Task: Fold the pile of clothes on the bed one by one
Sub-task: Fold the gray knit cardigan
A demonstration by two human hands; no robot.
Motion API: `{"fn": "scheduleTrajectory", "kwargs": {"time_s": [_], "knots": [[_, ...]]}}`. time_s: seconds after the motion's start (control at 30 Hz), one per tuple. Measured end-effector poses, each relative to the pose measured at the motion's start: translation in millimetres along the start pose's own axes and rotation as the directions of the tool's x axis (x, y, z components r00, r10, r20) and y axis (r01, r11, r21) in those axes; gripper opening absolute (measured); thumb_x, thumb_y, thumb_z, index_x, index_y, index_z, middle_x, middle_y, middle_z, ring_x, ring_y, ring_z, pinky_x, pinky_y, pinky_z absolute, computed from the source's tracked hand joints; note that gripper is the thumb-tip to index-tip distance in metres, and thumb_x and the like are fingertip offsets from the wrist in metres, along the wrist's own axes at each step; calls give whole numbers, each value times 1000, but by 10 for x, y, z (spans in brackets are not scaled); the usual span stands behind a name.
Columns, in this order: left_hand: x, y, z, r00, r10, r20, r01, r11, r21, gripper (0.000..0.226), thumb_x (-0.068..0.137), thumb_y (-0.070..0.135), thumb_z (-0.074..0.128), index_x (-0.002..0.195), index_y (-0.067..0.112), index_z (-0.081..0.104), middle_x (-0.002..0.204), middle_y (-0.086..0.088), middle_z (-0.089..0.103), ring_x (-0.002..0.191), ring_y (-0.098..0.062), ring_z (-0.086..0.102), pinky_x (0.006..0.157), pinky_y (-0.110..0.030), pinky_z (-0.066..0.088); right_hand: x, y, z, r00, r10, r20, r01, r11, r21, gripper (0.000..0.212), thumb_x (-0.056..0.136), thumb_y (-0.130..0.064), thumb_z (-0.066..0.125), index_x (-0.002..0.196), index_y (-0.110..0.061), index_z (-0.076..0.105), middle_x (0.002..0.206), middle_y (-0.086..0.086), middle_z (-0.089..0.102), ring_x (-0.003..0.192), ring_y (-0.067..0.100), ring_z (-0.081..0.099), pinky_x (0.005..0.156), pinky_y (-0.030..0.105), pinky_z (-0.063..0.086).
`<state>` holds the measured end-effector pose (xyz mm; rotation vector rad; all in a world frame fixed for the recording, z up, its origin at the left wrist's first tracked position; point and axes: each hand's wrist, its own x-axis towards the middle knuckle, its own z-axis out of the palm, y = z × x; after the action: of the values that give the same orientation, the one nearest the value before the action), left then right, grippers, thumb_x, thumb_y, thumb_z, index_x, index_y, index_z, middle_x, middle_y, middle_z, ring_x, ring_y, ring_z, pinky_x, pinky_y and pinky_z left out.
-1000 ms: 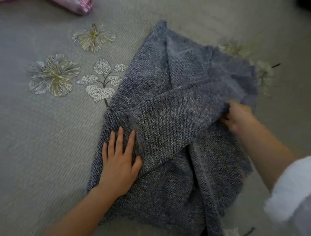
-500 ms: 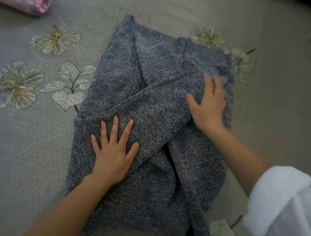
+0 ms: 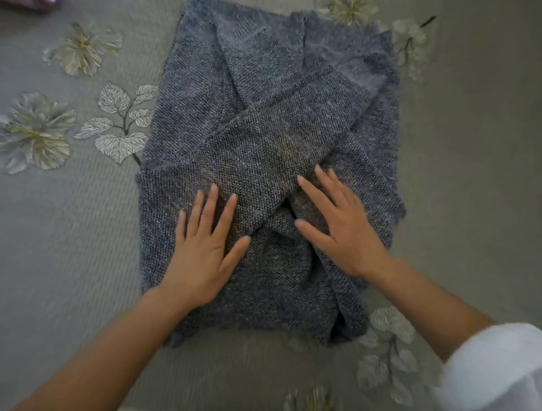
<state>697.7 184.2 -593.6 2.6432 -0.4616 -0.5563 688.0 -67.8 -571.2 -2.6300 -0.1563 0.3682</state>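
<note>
A grey-blue knitted sweater [image 3: 264, 123] lies spread on the bed, its sides folded inward and one sleeve laid diagonally across the body. My left hand [image 3: 205, 249] lies flat with fingers spread on the lower left part of the sweater. My right hand [image 3: 340, 228] lies flat on the lower right part, its fingertips touching the edge of the crossed sleeve. Neither hand grips any cloth.
The bed cover [image 3: 58, 234] is grey with printed flowers and leaves [image 3: 117, 123] around the sweater. A bit of pink fabric [image 3: 32, 3] shows at the top left corner. A white sleeve [image 3: 495, 366] covers my right forearm.
My right hand let go of the sleeve end, moved down and toward the middle, and now lies flat. The left hand stayed flat on the sweater. The view shifted so the sweater is centred.
</note>
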Motion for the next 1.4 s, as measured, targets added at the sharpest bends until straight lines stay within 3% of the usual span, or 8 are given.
{"fn": "scheduleTrajectory", "kwargs": {"time_s": [0.27, 0.47, 0.63, 0.73, 0.83, 0.93, 1.23, 1.4], "knots": [[-831, -238, 158, 923, 306, 235, -368, 881, 297, 89, 79, 53, 53, 152, 19, 16, 157, -22, 10, 145, -38, 8, 115, -52, 17, -1320, -139, 509, 968, 12, 249, 45, 974, -223, 98, 82, -69, 41, 153, -22, -9, 161, 8, -11, 147, 23, -13, 117, 44, 2], [-628, 38, 315, 939, 59, 340, -248, 799, 547, 103, 90, 35, 53, 140, 24, -36, 143, -32, -37, 135, -50, -29, 110, -63, -4, -1084, -133, 628, 935, 70, 348, 34, 958, -284, 118, 77, -62, 61, 144, -30, -31, 151, 6, -38, 136, 21, -40, 114, 43, -18], [-494, 256, 87, 914, 11, 405, -257, 788, 560, 74, 95, 20, 48, 152, 24, 1, 153, -32, -1, 141, -47, 11, 109, -56, 26, -1009, -151, 407, 967, 123, 222, -103, 990, -100, 73, 82, -31, 66, 148, -25, 34, 157, 0, 24, 145, 17, 21, 117, 32, 19], [-279, 273, -293, 900, 73, 429, -231, 916, 328, 50, 83, 6, 51, 130, 25, 52, 129, -15, 55, 116, -34, 53, 88, -39, 48, -802, -170, 94, 948, 217, 231, -225, 974, 12, 41, 80, -26, 62, 121, -23, 63, 111, -5, 69, 104, 19, 63, 82, 29, 49], [-16, 317, -692, 814, 53, 578, -134, 986, 99, 23, 78, 0, 47, 84, 13, 64, 76, -4, 63, 75, -26, 59, 56, -27, 41, -626, -170, -230, 891, 213, 401, -301, 938, 172, 9, 70, -27, 61, 77, -28, 66, 63, -9, 63, 54, 10, 55, 55, 24, 40], [120, 354, -863, 713, 21, 701, -70, 997, 41, 19, 78, 1, 46, 66, 14, 54, 57, 2, 52, 56, -18, 47, 50, -26, 33, -531, -155, -459, 798, 206, 567, -411, 873, 261, 12, 57, -27, 61, 59, -15, 57, 51, -4, 49, 46, 13, 42, 50, 27, 33], [-310, 552, -620, 38, -92, 995, 0, 996, 92, 24, 74, -5, 55, 93, 6, 66, 90, -10, 60, 83, -26, 55, 65, -29, 44, -958, -282, -371, 195, 140, 971, -693, 721, 35, 2, 63, -15, 70, 62, -13, 69, 65, 2, 66, 61, 15, 62, 58, 21, 49], [-152, 565, -942, 114, -27, 993, 108, 994, 14, 26, 65, -7, 53, 80, 9, 68, 65, -2, 62, 60, -17, 57, 57, -24, 46, -796, -186, -654, 305, 112, 946, -724, 672, 154, 27, 59, -17, 71, 83, -8, 72, 80, 10, 71, 70, 20, 67, 62, 23, 54]]}}
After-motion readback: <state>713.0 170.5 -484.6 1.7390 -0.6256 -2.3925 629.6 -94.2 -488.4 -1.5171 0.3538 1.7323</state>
